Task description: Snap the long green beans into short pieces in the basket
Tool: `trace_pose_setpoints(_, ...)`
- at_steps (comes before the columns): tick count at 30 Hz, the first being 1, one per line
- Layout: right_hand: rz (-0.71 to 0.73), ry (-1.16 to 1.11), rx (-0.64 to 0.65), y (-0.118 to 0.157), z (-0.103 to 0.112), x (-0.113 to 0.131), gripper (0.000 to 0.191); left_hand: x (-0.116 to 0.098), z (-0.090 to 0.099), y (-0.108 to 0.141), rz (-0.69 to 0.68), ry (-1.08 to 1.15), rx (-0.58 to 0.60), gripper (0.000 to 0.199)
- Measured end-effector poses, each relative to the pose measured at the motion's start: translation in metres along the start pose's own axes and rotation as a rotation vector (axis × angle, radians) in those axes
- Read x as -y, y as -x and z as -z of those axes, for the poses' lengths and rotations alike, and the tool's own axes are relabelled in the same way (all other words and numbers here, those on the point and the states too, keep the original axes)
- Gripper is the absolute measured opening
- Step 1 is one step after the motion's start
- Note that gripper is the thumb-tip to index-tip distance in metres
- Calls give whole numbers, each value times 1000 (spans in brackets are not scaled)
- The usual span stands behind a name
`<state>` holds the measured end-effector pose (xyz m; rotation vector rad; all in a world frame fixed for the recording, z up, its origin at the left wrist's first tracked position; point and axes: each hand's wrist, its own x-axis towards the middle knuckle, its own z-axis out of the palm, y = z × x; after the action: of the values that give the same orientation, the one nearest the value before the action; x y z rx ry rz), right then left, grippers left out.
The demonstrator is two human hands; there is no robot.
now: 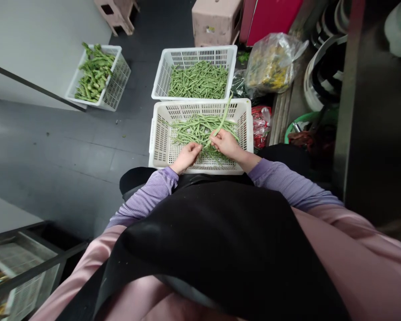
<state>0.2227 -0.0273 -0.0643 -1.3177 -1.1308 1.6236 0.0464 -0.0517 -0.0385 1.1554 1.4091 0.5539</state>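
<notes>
A long green bean [224, 113] slants up from my right hand [226, 143], whose fingers are closed around its lower part. Beside it, my left hand [187, 156] is pinched near the bean's lower end; what lies between its fingertips is too small to make out. Both hands are over the near white basket [158, 147], which holds loose long green beans [194, 127]. Touching its far side is a second white basket [160, 78] with many short bean pieces [200, 80].
A white basket of green stalks [95, 73] stands on the floor at the left. Beyond the baskets is a pink stool [215, 22]. To the right are a plastic bag with yellow contents [270, 67], a red bag [261, 125] and a metal counter edge [350, 98].
</notes>
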Motion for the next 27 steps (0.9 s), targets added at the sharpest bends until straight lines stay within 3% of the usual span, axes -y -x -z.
trace_pose_setpoints(2, 12, -26, -6, 1, 0, 0, 17, 0, 1, -1, 73, 57, 125, 29)
trace_pose_setpoints(4, -8, -95, 22, 1, 0, 1, 18, -4, 0, 4, 27, 48, 127, 31)
trace_pose_setpoints(7, -144, -221, 114, 1, 1, 4, 18, -16, -6, 23, -292, -111, 14, 29)
trace_pose_setpoints(9, -244, -247, 167, 1, 2, 5, 19, -27, -7, 35, -522, -269, 22, 24)
trace_pose_setpoints(11, -265, -209, 215, 2, 3, 5, 15, -33, 0, 39, -637, -404, 25, 19)
trace_pose_setpoints(13, -227, -155, 293, 5, 3, 7, 11, -33, 13, 31, -587, -455, -81, 12)
trace_pose_setpoints(15, -201, -124, 380, 9, 3, 9, 12, -27, 29, 16, -398, -384, -192, 16)
trace_pose_setpoints(18, -242, -128, 471, 16, 2, 12, 11, -18, 42, -5, -162, -97, -148, 27)
trace_pose_setpoints(20, -261, -128, 502, 17, 1, 12, 6, -18, 39, -12, -158, 88, -138, 28)
trace_pose_setpoints(22, -229, -117, 481, 18, 0, 12, 14, -23, 31, -16, -213, 210, -218, 27)
trace_pose_setpoints(25, -148, -71, 485, 19, 0, 13, 26, -30, 22, -20, -242, 295, -344, 26)
trace_pose_setpoints(27, -71, -53, 563, 23, 3, 17, 30, -27, 20, -23, -182, 317, -326, 24)
